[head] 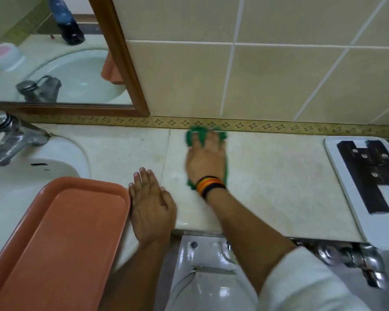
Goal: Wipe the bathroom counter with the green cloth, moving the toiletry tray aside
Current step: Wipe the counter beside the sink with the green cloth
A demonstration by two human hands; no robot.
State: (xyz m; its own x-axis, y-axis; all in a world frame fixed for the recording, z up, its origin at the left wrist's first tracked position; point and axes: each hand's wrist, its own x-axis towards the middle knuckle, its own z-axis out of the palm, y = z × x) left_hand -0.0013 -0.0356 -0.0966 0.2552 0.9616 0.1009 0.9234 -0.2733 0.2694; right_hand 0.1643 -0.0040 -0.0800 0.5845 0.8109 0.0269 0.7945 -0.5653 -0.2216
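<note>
Right now the right hand (206,159) lies flat on the green cloth (203,135), fingers spread and pressing it onto the table (279,176) close against the patterned border strip (267,126) at the foot of the wall. The cloth bunches ahead of the fingertips and peeks out beside the wrist, where a striped band (210,185) sits. To wipe well, the palm should stay broad and low so the cloth stays spread rather than balling up, with strokes that overlap and run along the wall seam — dirt likely gathers there. The left hand (152,205) rests open and flat on the table near its front edge, fingers together, its side just beside the rim of the orange tray (61,232), holding nothing. That tray lies over the sink (20,176), clear of the wiped patch. To the right a white tray (346,194) with dark packets (366,176) sits on the table — it probably blocks any stroke that way until shifted. The tap (11,140) stands at far left, well apart.
</note>
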